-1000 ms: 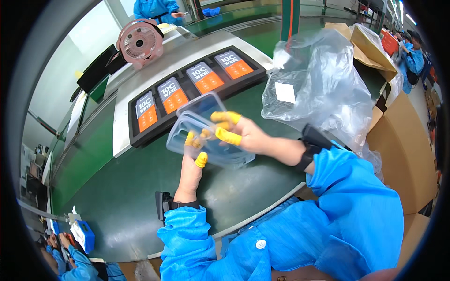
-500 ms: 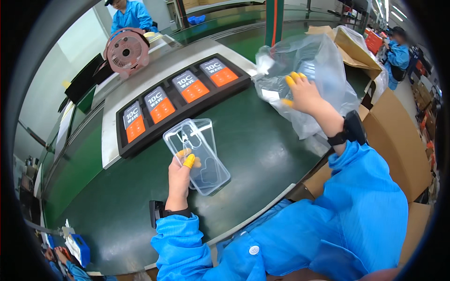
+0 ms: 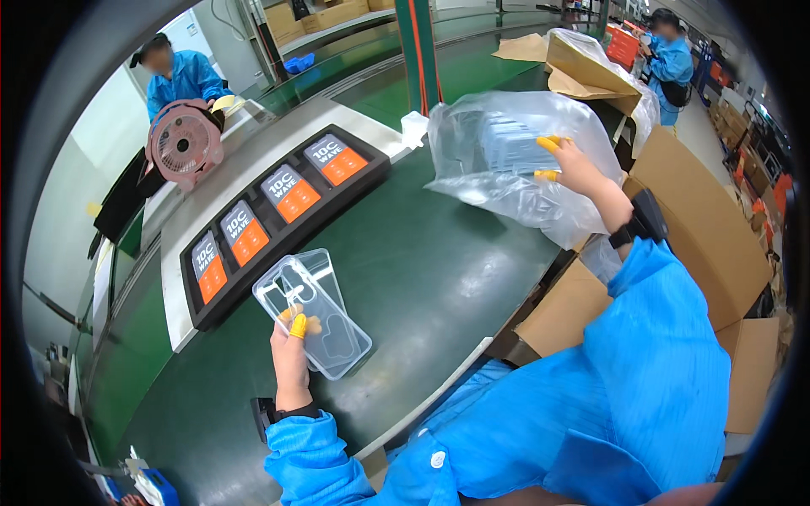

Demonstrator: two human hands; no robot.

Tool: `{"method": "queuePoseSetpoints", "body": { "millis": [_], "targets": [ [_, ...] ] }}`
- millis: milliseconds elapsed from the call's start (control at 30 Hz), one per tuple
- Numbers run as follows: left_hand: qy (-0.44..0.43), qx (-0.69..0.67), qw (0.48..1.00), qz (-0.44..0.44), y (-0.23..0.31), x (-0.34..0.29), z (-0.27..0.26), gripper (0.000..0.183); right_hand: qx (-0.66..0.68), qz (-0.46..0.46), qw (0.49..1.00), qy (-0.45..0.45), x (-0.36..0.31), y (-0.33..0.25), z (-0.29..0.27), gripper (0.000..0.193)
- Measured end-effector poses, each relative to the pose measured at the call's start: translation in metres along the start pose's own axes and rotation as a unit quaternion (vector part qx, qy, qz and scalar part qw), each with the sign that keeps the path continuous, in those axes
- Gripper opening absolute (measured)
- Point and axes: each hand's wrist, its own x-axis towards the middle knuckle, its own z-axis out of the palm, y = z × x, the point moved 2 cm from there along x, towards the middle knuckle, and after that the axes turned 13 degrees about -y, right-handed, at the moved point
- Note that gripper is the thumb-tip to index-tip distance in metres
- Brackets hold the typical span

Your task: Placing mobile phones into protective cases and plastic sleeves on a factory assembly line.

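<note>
My left hand [image 3: 292, 354] is closed on clear phone cases [image 3: 326, 333], at least two overlapping, held above the green table. Yellow finger cots cover the thumb and a fingertip, and other fingers show through the plastic. To the right, my right hand [image 3: 582, 173] reaches over a clear plastic bag [image 3: 481, 196]. Its two yellow-tipped fingers are spread apart against the bag, beside a stack of clear, bluish cases [image 3: 510, 143] inside it. The remaining right fingers are hidden.
A black tray [image 3: 278, 234] with several grey-and-orange packs lies on a white board left of the bag. Beyond it stands a pink fan [image 3: 183, 145], with a person in blue behind. Open cardboard boxes [image 3: 704, 228] flank me at right. A green post [image 3: 419, 59] rises behind the bag.
The view has shifted, moving the tray and left hand leftward in the picture. The bag has spread flatter, and the case stack in it shows more clearly. My left hand keeps its cases.
</note>
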Motion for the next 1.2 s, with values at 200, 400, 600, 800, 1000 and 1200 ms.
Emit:
{"method": "queuePoseSetpoints", "body": {
  "millis": [200, 400, 600, 800, 1000, 1200],
  "targets": [
    [0.007, -0.008, 1.0, -0.007, -0.002, 0.001, -0.001, 0.03, -0.053, -0.007, 0.998, 0.029, 0.036, -0.005, -0.008, 0.063],
    [-0.006, -0.006, 1.0, -0.012, 0.002, -0.005, -0.002, 0.031, -0.079, -0.075, 0.992, -0.067, 0.076, -0.002, 0.001, 0.075],
    [-0.023, 0.007, 0.999, -0.023, 0.002, -0.002, -0.001, 0.031, -0.078, 0.026, 0.959, -0.272, 0.112, 0.013, -0.001, 0.093],
    [-0.03, 0.015, 0.999, -0.025, 0.008, -0.005, 0.003, 0.037, -0.108, 0.068, 0.941, -0.312, 0.125, -0.009, -0.015, 0.085],
    [-0.039, 0.027, 0.999, -0.026, 0.006, -0.005, 0.002, 0.037, -0.015, 0.014, 0.952, -0.304, 0.111, -0.001, -0.003, 0.08],
    [-0.03, 0.002, 0.999, -0.018, 0.002, -0.002, -0.001, 0.031, -0.035, -0.03, 0.978, -0.203, 0.09, -0.021, -0.015, 0.071]
  ]
}}
